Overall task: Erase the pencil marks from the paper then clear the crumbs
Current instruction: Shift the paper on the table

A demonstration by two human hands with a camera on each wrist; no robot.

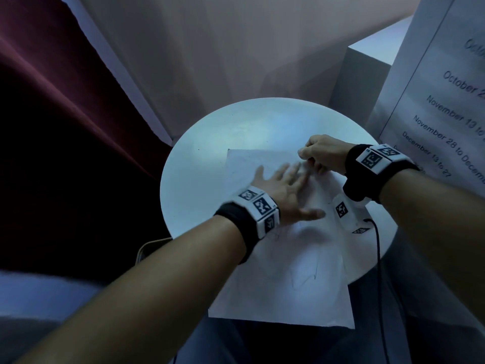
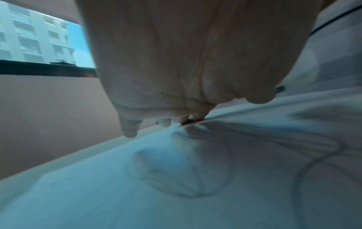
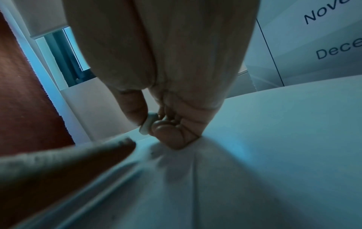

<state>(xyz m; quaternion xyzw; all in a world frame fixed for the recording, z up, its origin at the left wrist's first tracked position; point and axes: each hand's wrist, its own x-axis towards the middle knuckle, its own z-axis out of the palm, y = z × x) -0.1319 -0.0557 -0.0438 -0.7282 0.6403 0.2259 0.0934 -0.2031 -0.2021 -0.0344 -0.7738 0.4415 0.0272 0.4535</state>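
A white sheet of paper (image 1: 283, 271) with faint pencil lines lies on a round white table (image 1: 207, 164) and hangs over its near edge. My left hand (image 1: 283, 182) lies flat on the paper's upper part, fingers spread and straight, blurred by motion. My right hand (image 1: 319, 153) sits just beyond those fingertips at the paper's far right edge. In the right wrist view it pinches a small white eraser (image 3: 147, 124) between thumb and curled fingers, low over the paper (image 3: 195, 186). The left wrist view shows the paper (image 2: 176, 178) rippled under the left hand (image 2: 176, 69), with curved pencil marks.
A dark red curtain (image 1: 52, 114) hangs at the left. A white board printed with dates (image 1: 446, 101) stands at the right, close to the table. A black cable (image 1: 378, 248) runs down off the table's right side. A window (image 2: 35, 38) shows behind the table.
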